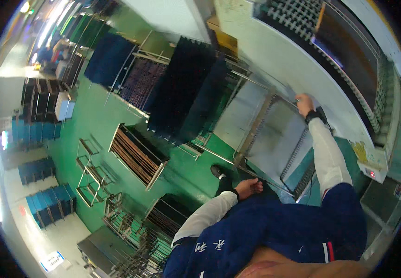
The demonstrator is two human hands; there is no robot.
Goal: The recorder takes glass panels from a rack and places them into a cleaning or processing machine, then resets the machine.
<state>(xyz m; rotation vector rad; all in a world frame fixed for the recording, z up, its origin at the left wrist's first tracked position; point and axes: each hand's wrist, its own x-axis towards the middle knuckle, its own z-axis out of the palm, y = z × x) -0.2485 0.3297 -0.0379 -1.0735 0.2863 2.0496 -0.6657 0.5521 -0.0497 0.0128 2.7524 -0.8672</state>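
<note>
Metal rack cart (260, 139) stands on the green floor (98, 134) just ahead of you; your right hand (304, 104) is closed on its top rail, your left hand (249, 187) hangs loosely curled and holds nothing. Pull one-handed and it could swing into the dark panel racks (186, 88) beside it, or roll onto your shoe (217, 171).

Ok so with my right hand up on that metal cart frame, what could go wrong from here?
1. Your right hand grips the top rail of the metal cart beside the conveyor, so fingers could get pinched between them if the cart shifts.
2. Your left hand hangs free by your leg, so one hand alone may steer the cart poorly.
3. The racks of dark panels stand close by on the green floor; a swing of the cart might knock them.
</note>
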